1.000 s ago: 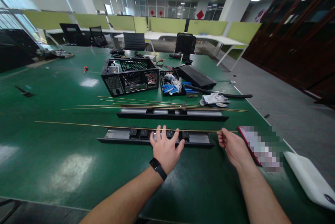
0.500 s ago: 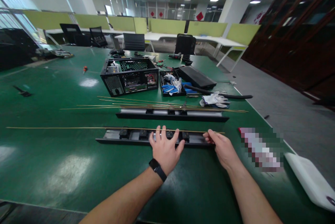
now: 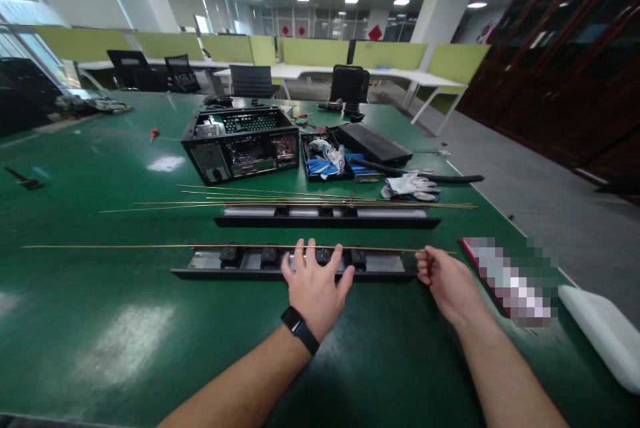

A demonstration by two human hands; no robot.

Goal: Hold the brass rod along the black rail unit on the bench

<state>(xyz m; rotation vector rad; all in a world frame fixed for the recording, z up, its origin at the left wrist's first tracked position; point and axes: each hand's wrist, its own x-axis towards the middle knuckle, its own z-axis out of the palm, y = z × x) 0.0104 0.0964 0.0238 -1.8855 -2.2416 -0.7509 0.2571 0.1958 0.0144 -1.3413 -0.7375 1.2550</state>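
Note:
A long thin brass-coloured rod (image 3: 125, 247) runs lengthwise over the nearer black-edged metal channel (image 3: 210, 273). Black blocks (image 3: 270, 255) sit in a row inside this channel. My left hand (image 3: 315, 281), with a dark watch on the wrist, is spread over the channel's middle, its fingertips at the rod. Beyond the channel's right end, my right hand (image 3: 447, 281) pinches the rod near its right end. Behind lies a second channel (image 3: 325, 221) with black blocks in it, and several more thin rods (image 3: 165, 203) rest along its back edge.
An open black computer case (image 3: 240, 148) stands farther back on the green table (image 3: 125, 335). Beside it are a black tray (image 3: 303, 155) with gloves, a flat black panel (image 3: 375, 143), a black tube (image 3: 450, 179) and a white glove (image 3: 413, 186). A white object (image 3: 600, 335) lies at right.
My right hand has moved to the right, past the channel's end, and the rod has slid rightward with it. My left hand stays spread over the channel.

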